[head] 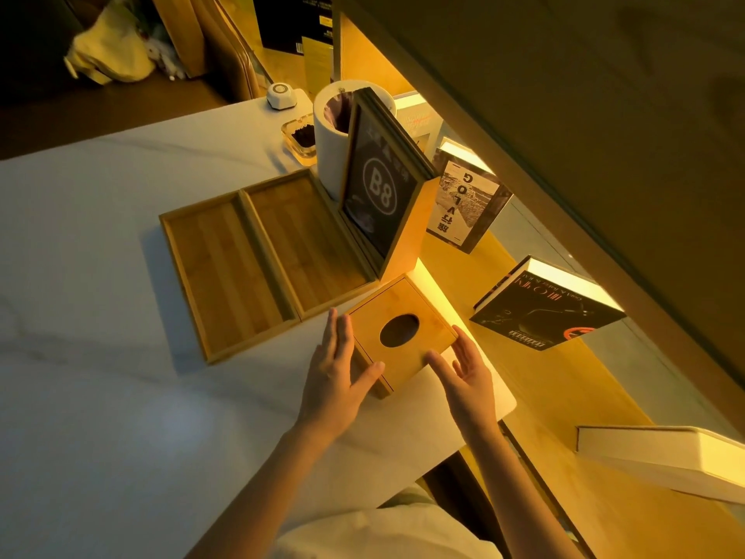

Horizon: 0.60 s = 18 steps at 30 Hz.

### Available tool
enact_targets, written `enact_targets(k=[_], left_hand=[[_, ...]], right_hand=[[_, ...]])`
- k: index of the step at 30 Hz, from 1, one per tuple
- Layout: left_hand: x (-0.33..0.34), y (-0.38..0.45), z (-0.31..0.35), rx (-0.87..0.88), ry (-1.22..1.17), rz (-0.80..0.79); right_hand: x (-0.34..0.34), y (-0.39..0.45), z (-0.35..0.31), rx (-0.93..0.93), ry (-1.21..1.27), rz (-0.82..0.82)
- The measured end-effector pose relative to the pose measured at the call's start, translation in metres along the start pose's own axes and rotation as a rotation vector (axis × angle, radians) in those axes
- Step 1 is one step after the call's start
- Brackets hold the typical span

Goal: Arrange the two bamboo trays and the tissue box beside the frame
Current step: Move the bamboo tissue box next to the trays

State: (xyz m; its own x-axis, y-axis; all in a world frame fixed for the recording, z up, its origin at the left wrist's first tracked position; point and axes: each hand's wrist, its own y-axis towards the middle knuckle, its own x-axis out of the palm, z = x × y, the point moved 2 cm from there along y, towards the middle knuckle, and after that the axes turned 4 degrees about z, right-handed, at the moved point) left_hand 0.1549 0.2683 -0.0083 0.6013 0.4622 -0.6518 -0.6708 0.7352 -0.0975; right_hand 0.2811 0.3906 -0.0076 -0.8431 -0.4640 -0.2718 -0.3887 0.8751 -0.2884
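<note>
1. A white desk (100, 357) fills the left and centre of the view; a pale wrapped bundle (109, 46) lies in the dark area beyond its far edge.
2. Two bamboo trays sit side by side on the desk, long edges touching: the left tray (225, 272) and the right tray (306, 240), both empty.
3. The left hand (336, 369) lies flat against the left side of the tissue box (397, 338), fingers straight and thumb on the near face, not curled around it.
4. The tissue box stands on the desk just in front of the frame (381, 191), its near-left corner close to the right tray; its oval slot faces up.
5. The frame stands upright, showing "B8", its base touching the right tray's far right edge. A white cylinder (330, 131) stands behind it, with a glass ashtray (300, 137) and a small white device (280, 94) further back.
6. The right hand (467, 371) is open, palm turned towards the box's right side, fingertips near it; contact cannot be told.
7. Books (544, 312) stand on the lit wooden shelf (564, 397) at right.
</note>
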Motion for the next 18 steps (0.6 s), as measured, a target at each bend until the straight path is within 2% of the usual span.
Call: enact_targets(k=[7,12,14,16,18], left_hand=[[-0.005,0.008,-0.009,0.046,-0.018,-0.065],[-0.004,0.005,-0.004,0.037,0.191,-0.03],[-0.003,0.001,-0.001,0.085,0.295,0.022],[0.001,-0.004,0.002,0.108,0.348,0.008],[0.006,-0.008,0.001,0.099,0.375,-0.039]], right_hand=[[0.009,-0.008,0.006,0.012,0.017,0.085],[0.006,-0.008,0.005,-0.006,-0.065,0.064],[0.004,-0.01,0.004,-0.054,-0.223,0.074],[0.004,-0.015,0.002,-0.274,-0.509,0.089],[0.012,-0.022,0.004,-0.475,-0.761,0.001]])
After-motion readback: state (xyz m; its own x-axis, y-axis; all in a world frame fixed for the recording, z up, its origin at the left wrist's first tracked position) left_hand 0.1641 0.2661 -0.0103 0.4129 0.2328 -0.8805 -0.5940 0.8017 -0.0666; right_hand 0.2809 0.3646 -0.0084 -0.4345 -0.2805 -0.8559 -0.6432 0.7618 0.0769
